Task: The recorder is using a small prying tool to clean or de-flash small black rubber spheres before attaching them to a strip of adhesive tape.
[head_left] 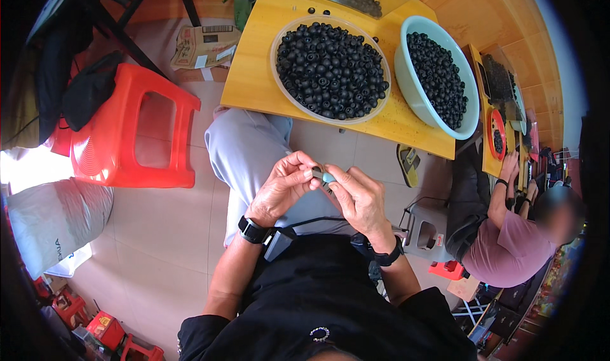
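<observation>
Where the near edge of the wooden surface [251,75] ends, both hands work in the open, above the person's lap. One round clear tray [274,62] sits along that near edge, one pale basin [406,75] by the right edge; each holds black pieces too heaped to count. One clear box [330,0] at the far edge is cut off by the top of the view. The left hand [279,186] pinches thumb and forefinger on one small dark piece [316,169]; the right hand [359,199] has its fingers closed on one teal-and-grey tool [328,177]. The tool's long axis seems to run sideways, its grey part pointing toward the left fingers — fingers hide much of both, so the tip and the piece's facing are unclear.
</observation>
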Demonstrator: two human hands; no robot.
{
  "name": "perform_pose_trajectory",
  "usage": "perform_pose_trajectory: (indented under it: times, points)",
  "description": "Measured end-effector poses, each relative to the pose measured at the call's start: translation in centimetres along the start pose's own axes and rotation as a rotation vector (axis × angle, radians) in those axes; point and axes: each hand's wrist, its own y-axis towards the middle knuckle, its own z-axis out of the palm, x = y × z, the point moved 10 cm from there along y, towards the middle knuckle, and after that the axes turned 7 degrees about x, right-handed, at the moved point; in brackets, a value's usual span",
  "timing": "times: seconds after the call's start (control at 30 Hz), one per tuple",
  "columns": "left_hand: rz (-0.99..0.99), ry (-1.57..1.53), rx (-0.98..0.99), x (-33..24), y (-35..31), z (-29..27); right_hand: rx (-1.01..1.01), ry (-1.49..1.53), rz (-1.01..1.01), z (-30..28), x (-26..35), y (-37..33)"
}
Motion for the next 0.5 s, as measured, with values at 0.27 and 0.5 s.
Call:
perform_pose_trajectory:
  times: [0.27, 0.5]
  points:
    - [0.017, 0.008, -0.033, -0.2, 0.0, -0.1, 0.008, -0.040, -0.028, 0.4, -0.4, -0.1]
    - [-0.024, 0.126, -0.023, -0.1, -1.2, 0.1, -0.053, -0.181, 0.372, -0.3, -9.7, -2.4]
